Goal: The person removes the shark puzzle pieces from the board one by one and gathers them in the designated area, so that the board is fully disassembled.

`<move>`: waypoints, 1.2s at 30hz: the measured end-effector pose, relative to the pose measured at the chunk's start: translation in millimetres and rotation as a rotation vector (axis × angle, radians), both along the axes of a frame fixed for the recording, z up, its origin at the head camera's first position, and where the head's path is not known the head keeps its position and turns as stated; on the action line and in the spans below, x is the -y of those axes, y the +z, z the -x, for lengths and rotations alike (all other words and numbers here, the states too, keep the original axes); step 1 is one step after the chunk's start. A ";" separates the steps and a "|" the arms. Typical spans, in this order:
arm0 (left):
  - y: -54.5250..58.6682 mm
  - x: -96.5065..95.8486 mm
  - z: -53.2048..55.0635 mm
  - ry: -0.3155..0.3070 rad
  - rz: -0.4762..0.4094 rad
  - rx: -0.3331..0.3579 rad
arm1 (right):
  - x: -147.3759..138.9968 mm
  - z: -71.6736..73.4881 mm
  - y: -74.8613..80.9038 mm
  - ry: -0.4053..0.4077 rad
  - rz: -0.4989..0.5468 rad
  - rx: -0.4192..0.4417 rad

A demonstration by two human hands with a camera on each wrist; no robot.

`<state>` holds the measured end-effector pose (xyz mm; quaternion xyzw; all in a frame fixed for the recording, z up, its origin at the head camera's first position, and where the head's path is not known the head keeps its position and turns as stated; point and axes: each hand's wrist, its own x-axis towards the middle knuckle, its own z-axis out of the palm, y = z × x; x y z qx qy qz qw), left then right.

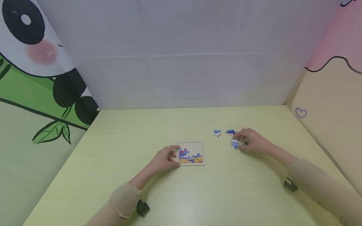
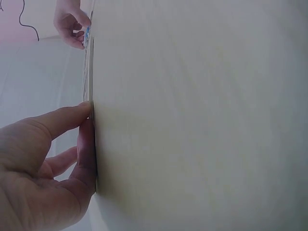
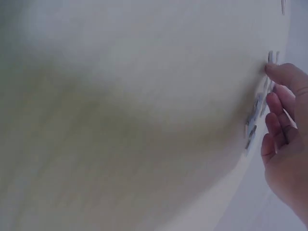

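A small square jigsaw board [image 1: 191, 165] with a pale rim lies on the table, its lower part filled with blue, red and yellow pieces. My left hand [image 1: 163, 160] holds the board's left edge, index finger at the upper corner and thumb at the lower one. To the right, my right hand [image 1: 252, 142] pinches a light-blue jigsaw piece [image 1: 235, 143] between thumb and index finger, low over the table. In the right wrist view the thumb [image 3: 284, 74] presses against the piece's edge. Another dark piece [image 1: 246, 143] shows partly beneath the right hand.
Two loose jigsaw pieces lie beyond the right hand: a blue and white one [image 1: 217, 133] and a dark blue one [image 1: 230, 132]. A pale curtain [image 1: 181, 78] closes off the table's back, with printed panels on both sides.
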<state>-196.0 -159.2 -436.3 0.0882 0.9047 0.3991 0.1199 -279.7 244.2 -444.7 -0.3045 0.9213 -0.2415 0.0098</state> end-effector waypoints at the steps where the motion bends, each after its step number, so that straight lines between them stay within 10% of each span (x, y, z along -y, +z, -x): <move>1: 0.2 -0.2 -0.4 0.000 -0.001 0.000 | -0.8 0.5 0.6 0.000 -0.002 0.010; 36: 0.0 -1.8 -0.2 0.003 -0.011 -0.009 | -6.6 -1.2 10.0 0.016 -0.064 0.048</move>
